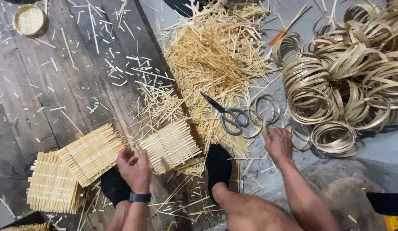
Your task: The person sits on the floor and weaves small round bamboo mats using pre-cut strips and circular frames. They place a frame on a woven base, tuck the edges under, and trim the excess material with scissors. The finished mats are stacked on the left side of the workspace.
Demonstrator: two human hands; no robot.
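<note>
My left hand (134,167) grips the near edge of a square woven bamboo mat (171,145) that lies on the dark wooden floor. A black watch sits on that wrist. My right hand (278,142) reaches out to the right and closes on a thin bamboo ring (267,112) lying by the edge of the ring pile. Black-bladed scissors with grey handles (228,113) rest on the strip heap between my two hands. My black-socked foot (218,164) is planted just below the mat.
A heap of cut bamboo strips (216,55) spreads ahead. A big pile of bamboo hoops (348,72) fills the right. Two stacks of woven mats (92,154) (51,184) lie at left. A small round basket (28,19) sits far left. Offcuts litter the planks.
</note>
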